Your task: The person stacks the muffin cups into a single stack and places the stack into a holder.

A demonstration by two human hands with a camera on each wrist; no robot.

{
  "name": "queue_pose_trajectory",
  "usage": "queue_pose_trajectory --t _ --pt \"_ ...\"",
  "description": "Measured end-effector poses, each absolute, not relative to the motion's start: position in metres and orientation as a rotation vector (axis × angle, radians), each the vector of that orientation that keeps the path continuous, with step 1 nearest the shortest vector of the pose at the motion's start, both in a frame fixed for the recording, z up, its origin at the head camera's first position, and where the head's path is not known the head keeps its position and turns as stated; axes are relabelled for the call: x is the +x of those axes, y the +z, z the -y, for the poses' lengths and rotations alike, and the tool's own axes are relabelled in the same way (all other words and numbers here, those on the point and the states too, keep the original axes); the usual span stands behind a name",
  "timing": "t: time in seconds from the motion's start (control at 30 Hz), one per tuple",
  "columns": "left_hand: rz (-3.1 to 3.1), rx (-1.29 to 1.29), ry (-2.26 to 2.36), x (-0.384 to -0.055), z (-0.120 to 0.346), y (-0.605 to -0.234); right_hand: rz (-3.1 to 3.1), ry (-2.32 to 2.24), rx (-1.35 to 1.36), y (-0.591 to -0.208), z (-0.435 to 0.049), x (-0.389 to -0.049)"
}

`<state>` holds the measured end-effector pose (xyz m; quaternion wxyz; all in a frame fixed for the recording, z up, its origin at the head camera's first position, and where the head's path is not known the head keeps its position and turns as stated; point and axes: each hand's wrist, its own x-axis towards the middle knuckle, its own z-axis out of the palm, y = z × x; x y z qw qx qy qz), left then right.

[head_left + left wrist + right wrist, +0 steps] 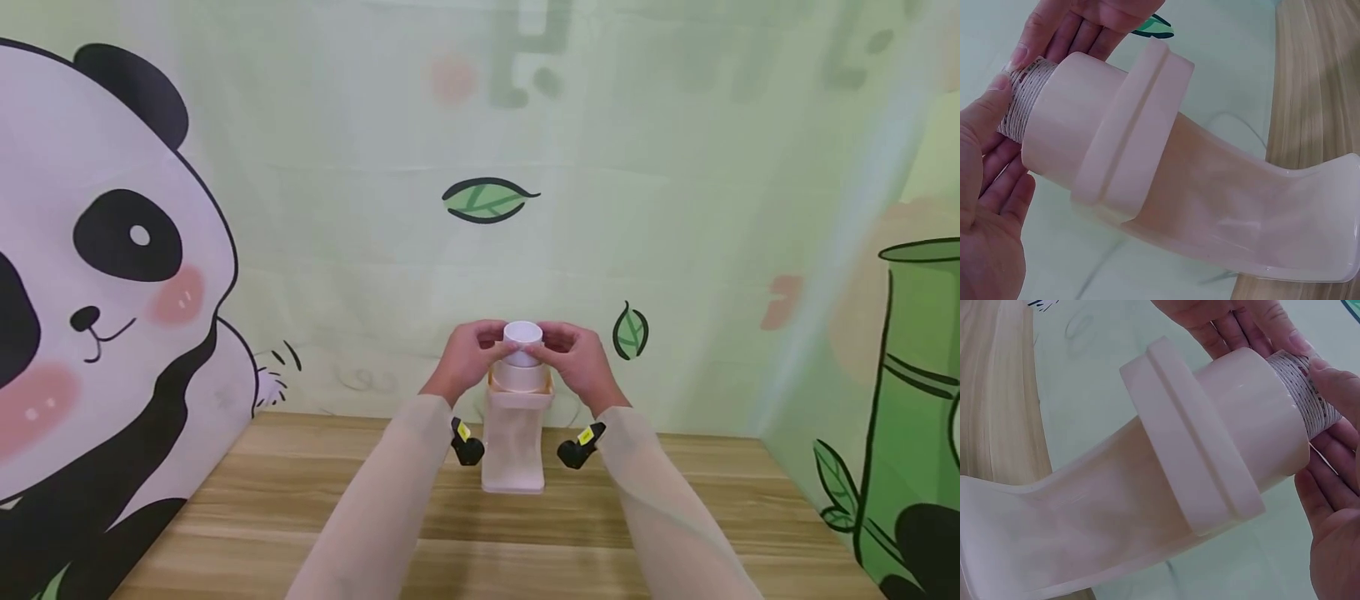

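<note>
A pale pink holder like a paper cup dispenser stands upright on the table, with a curved open body and a round collar at its top. Out of that collar rises a stack of white paper cups, its rims layered closely together. My left hand grips the stack from the left, thumb in front and fingers behind. From the right, my right hand holds the same stack, and the two thumbs almost meet on its near side. How far the cups reach down inside the collar is hidden.
Under the holder is a wood-grain table. Close behind it hangs a pale green backdrop with a printed panda on the left and green bamboo on the right. A black wrist camera sits at each cuff.
</note>
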<state>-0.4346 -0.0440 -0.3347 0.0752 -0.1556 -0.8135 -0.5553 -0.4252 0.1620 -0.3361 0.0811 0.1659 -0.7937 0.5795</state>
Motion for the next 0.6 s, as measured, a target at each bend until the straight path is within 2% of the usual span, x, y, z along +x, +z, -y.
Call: queue_pose_trajectory --t 0.6 --pt "2.459 -0.442 -1.662 -0.4335 0.0409 -0.3403 2.404 1.719 0.431 -0.3437 -0.1596 -0.4265"
